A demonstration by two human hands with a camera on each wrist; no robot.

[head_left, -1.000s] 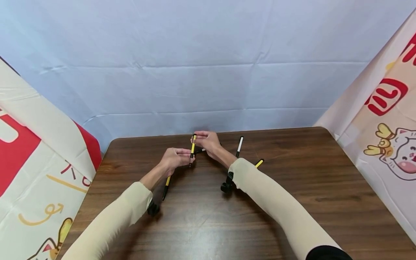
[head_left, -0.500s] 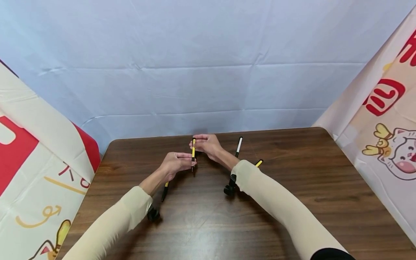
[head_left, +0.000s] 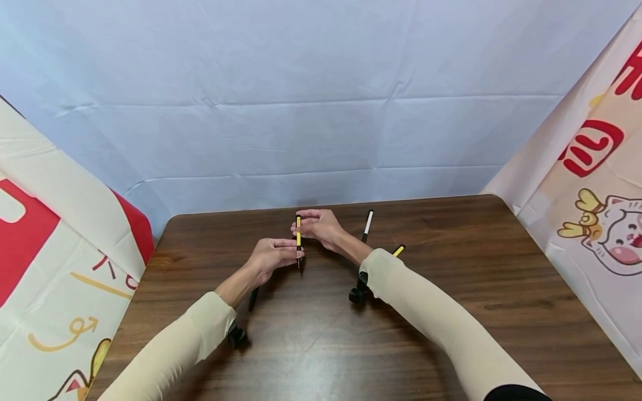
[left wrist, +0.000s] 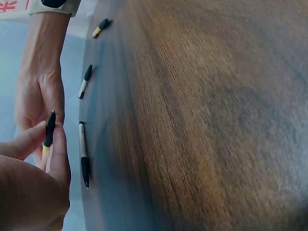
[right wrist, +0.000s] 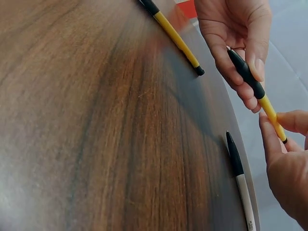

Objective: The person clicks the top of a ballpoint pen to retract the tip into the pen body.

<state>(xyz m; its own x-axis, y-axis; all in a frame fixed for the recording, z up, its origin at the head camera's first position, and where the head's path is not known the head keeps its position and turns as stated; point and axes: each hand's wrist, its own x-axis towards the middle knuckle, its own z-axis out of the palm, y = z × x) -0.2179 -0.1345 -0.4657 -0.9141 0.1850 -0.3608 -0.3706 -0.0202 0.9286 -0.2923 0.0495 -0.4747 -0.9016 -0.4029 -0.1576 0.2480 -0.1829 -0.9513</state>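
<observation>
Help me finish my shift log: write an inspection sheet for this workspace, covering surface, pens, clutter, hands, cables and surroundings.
Surface: brown wood-grained table, shiny toward the person.
Pens: one yellow-and-black pen held; two more yellow pens and two white pens on the table.
Clutter: nothing seen.
Hands: left hand pinches the held pen's black part; right hand pinches its yellow part.
Cables: nothing seen.
Surroundings: pale backdrop behind, printed backdrops on both sides.

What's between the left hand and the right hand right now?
The yellow-and-black pen spans the gap, pinched by the left hand and the right hand; the right wrist view shows it plainly.
</observation>
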